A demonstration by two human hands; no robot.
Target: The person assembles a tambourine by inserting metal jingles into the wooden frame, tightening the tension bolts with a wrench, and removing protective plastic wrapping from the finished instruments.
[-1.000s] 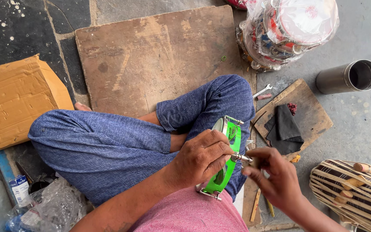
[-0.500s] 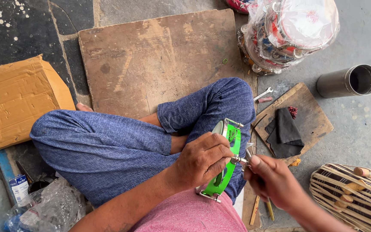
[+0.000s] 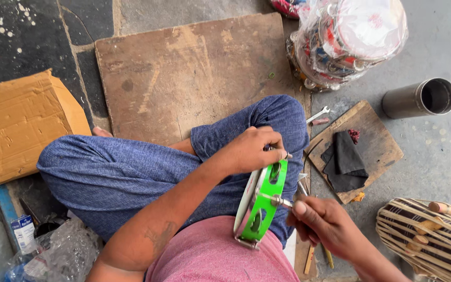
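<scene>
Head view, left hand [image 3: 249, 151] fingers clamping round green tambourine [image 3: 262, 206]; right hand [image 3: 324, 224] fingers pinching metal pin [image 3: 280, 201]

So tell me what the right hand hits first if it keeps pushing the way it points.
Most likely the green tambourine rim: the right hand points a thin metal tool up-left, its tip already at the rim.

A grey stone floor [image 3: 444, 151] carries a big worn board [image 3: 184, 73] at the far middle, a cardboard box [image 3: 22, 122] on the left, a steel cup [image 3: 418, 97] lying on its side far right, and a small board [image 3: 377, 146] just near it.
</scene>
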